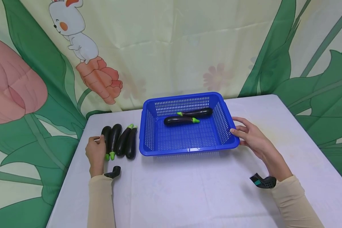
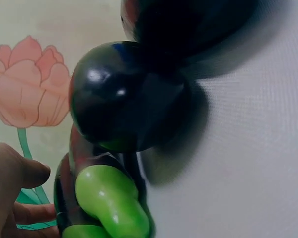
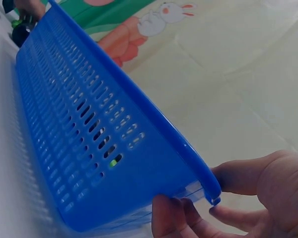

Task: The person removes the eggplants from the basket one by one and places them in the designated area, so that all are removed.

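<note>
My left hand point(image 1: 95, 153) is beside the leftmost eggplant point(image 1: 106, 133), fingers at its outer side; in the left wrist view the thumb point(image 2: 36, 172) stands apart from it. Dark, glossy eggplants with green stems lie side by side here: a second eggplant point(image 1: 115, 137), a third eggplant point(image 1: 123, 142) and the one nearest the basket point(image 1: 131, 144). With my right hand point(image 1: 252, 136) I hold the right rim of a blue plastic basket point(image 1: 188, 152), thumb on top and fingers beneath. Inside it lie a front eggplant point(image 1: 178, 120) and a rear eggplant point(image 1: 199, 113).
A white cloth covers the table point(image 1: 176, 193). Behind it hangs a printed curtain point(image 1: 165, 53) with flowers, leaves and a rabbit. Each wrist wears a black device, one at the left cuff point(image 1: 113, 172) and one at the right cuff point(image 1: 263, 181).
</note>
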Motion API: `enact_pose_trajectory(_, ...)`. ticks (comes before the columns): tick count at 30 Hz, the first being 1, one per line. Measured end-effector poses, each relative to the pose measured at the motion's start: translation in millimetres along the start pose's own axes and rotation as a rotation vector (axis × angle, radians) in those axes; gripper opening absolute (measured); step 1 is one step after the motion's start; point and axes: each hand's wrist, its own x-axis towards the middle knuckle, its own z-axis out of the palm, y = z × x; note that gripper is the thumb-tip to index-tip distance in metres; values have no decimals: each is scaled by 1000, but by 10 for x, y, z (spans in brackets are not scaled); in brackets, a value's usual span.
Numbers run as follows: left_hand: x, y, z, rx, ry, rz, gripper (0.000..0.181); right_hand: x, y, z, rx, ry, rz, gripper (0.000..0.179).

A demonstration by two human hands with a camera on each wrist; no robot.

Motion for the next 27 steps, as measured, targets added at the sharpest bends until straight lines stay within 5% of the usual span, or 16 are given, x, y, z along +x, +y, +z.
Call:
enact_pose_trajectory(8, -16, 90, -39, 93, -3, 80, 53, -4, 33, 0, 5, 5, 11, 80)
enact_pose_trajectory(17, -113, 464, -122, 199, -39, 234, 54, -3, 29, 3, 13, 9, 4, 80)
enact_pose_trajectory(27, -315, 812, 12, 164, -50, 437, 51, -1, 12, 3, 7, 9, 7, 79)
